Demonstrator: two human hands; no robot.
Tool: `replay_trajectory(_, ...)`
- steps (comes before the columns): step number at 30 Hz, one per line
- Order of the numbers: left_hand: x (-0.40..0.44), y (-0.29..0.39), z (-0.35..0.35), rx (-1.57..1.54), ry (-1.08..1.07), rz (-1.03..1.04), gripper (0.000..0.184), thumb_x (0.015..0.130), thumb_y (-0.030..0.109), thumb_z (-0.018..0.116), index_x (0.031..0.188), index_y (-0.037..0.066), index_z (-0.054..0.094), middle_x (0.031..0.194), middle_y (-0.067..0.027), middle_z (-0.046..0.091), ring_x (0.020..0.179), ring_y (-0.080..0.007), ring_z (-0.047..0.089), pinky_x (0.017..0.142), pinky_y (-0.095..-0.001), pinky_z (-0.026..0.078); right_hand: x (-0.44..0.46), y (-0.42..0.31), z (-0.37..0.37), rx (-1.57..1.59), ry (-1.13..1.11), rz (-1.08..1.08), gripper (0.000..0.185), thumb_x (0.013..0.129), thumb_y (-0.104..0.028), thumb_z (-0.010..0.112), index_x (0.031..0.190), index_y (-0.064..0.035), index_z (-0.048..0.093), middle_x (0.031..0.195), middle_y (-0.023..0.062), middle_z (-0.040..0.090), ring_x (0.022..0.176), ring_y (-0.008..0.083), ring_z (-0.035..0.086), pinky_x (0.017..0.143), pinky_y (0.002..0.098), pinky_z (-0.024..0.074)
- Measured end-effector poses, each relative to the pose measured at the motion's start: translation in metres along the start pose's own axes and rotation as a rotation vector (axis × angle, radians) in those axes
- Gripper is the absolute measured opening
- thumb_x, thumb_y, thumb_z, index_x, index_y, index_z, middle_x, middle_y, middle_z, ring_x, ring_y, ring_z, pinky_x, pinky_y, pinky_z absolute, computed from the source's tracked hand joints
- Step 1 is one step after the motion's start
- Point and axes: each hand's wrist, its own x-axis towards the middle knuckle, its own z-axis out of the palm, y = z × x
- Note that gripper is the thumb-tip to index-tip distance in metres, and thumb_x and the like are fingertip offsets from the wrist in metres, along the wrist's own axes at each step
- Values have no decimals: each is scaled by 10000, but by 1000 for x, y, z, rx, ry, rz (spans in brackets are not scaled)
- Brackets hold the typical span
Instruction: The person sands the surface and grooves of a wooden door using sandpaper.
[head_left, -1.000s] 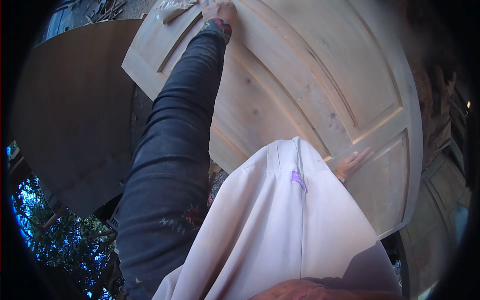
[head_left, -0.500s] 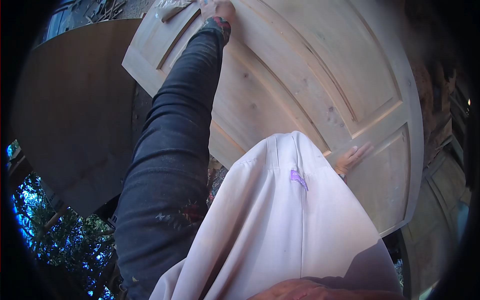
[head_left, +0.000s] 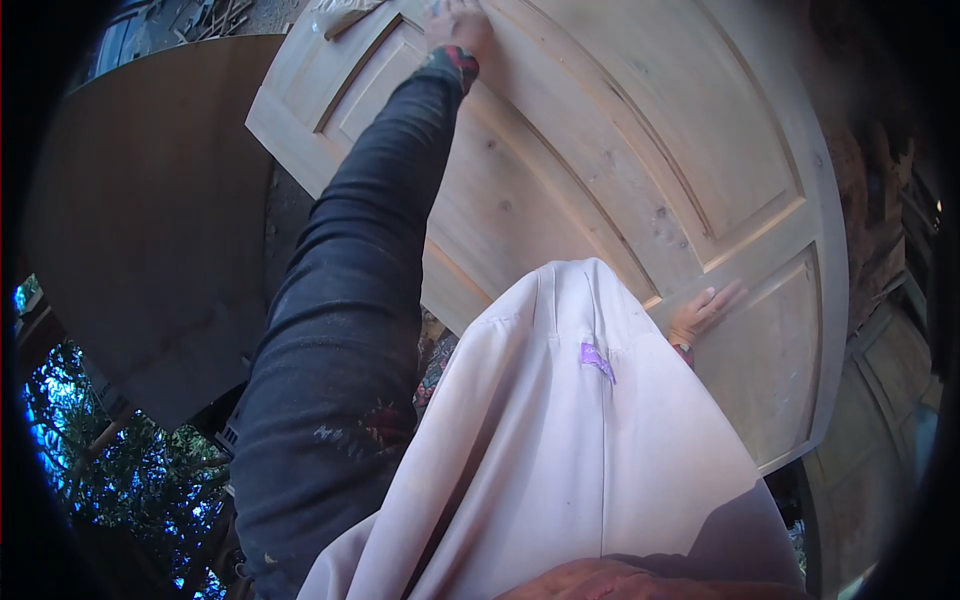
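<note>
Filling the near view, pale cloth (head_left: pixel 570 420) with a purple tag (head_left: pixel 598 362) sits beside the left arm's dark sleeve (head_left: pixel 340 310). Just past the cloth, the right hand (head_left: pixel 700 315) rests on a panelled wooden door (head_left: pixel 610 180), fingers stretched out, gripping nothing. The door spreads beneath both hands. Farther up it is the left hand (head_left: pixel 458 27); I cannot tell whether its blurred fingers are together. Near them lies a crumpled wrapper (head_left: pixel 350 13).

No legible text; purple tag (head_left: pixel 598 361) on pale cloth (head_left: pixel 545 450) unreadable.
</note>
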Motion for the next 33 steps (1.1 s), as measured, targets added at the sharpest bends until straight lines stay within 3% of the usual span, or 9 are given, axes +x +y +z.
replay_trajectory(4,-103,61,1,117,102,365,515,920,180,383,1416,44,384,1440,-131,438,1293,-258,463,1078,-505,298,2,-4,0,0,4,6,552,959,-259,368,1457,-34,294,1512,251,219,1377,420,260,1102,506,244)
replay_trajectory(8,-39,6,-1,-4,270,67,484,908,168,422,1357,-13,443,1393,-175,479,1224,-306,526,1046,-508,351,-3,0,-2,-18,-8,8,553,960,-262,372,1457,-33,294,1512,252,218,1375,421,263,1105,498,245)
replay_trajectory(11,10,-7,57,-53,172,-146,527,907,56,369,1425,-22,314,1448,-155,396,1337,-252,388,1094,-372,315,1,5,3,-16,6,-2,556,959,-265,376,1458,-35,292,1511,253,219,1375,421,263,1105,500,244)
replay_trajectory(17,-81,36,-3,20,161,293,490,916,177,398,1388,49,426,1427,-118,458,1288,-256,471,1056,-495,343,-2,1,-1,5,-3,9,557,962,-269,370,1463,-41,285,1513,256,213,1379,419,258,1104,508,241)
replay_trajectory(23,-42,42,-9,90,47,44,490,922,161,413,1389,13,416,1415,-157,458,1267,-296,478,1066,-497,327,-5,-2,-5,18,-17,21,561,963,-279,363,1463,-39,283,1517,253,203,1383,416,252,1103,508,241)
replay_trajectory(26,-102,60,8,48,124,277,493,902,147,415,1389,74,432,1424,-89,466,1278,-258,478,1062,-505,333,3,-2,2,8,-3,22,560,962,-280,367,1460,-36,289,1517,250,207,1384,413,252,1103,507,239)
replay_trajectory(30,-63,6,-1,-40,236,305,498,896,173,438,1359,-10,442,1378,-170,491,1242,-290,501,1065,-479,330,0,-1,0,5,-4,13,559,959,-277,374,1457,-36,298,1517,248,211,1384,411,254,1104,506,236)
replay_trajectory(32,-23,-6,-51,-23,-1,-45,548,890,52,392,1428,-17,313,1439,-147,407,1327,-247,400,1091,-353,318,1,1,2,4,6,8,561,956,-275,377,1456,-33,299,1516,250,211,1383,411,255,1105,504,236)
replay_trajectory(33,-21,-2,-44,-14,23,-14,537,890,72,400,1415,-18,335,1425,-155,424,1310,-257,419,1086,-372,321,0,3,2,0,5,8,561,955,-273,379,1456,-32,300,1516,251,211,1383,411,255,1105,503,236)
